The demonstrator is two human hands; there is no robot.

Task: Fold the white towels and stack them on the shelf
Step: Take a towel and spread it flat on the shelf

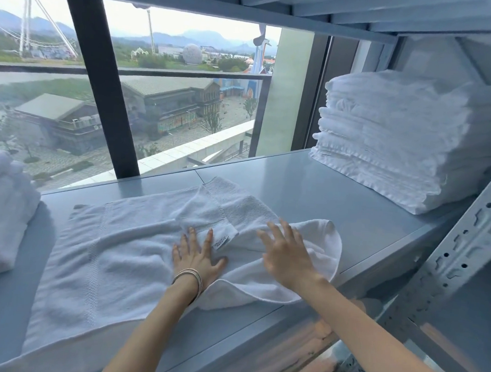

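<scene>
Lying under flat left hand (197, 257) and spread right hand (285, 253), white towel (108, 264) on shelf (336, 195)

We look from head height, forward and down, close over the near edge of the shelf (322, 195), facing the window (186, 99) beyond its far edge; the right edge looks warped, probably by the wide lens.

We are in a linen storeroom, seemingly a hotel's. A pale grey metal shelf (322, 195) braced by a perforated steel upright (461, 251) carries a tall stack of folded white towels (395, 141), and a smaller pile of white cloth (4, 217) sits at the left. The large glass window (186, 99) looks down from high up on amusement-park buildings.
</scene>
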